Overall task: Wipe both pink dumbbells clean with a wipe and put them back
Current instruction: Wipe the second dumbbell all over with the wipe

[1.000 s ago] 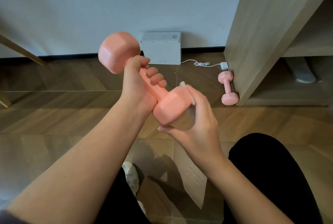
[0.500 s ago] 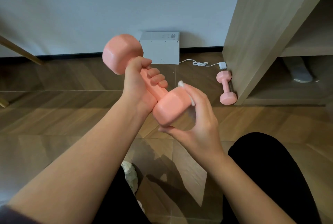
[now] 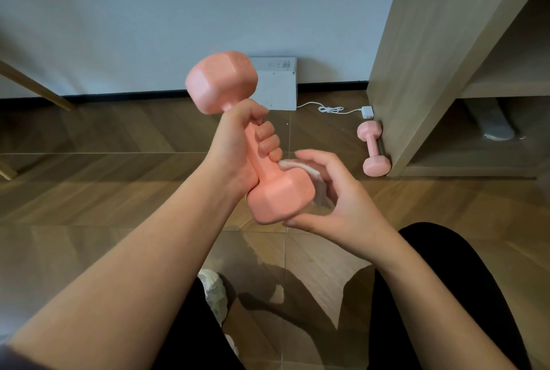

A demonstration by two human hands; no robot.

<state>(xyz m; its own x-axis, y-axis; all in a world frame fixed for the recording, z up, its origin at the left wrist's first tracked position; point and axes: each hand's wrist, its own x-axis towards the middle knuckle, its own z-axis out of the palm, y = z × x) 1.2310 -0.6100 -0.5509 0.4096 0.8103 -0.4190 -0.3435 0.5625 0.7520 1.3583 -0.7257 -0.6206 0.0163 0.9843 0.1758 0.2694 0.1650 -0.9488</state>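
Pink dumbbell (image 3: 263,162) slanting upper-left to lower-right, wipe (image 3: 300,166) on lower head

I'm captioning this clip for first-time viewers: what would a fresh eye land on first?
A pink dumbbell raised mid-frame: the left hand grips its handle while the right hand presses a white wipe against its lower head. A second pink dumbbell lies on the wood floor beside the shelf unit.
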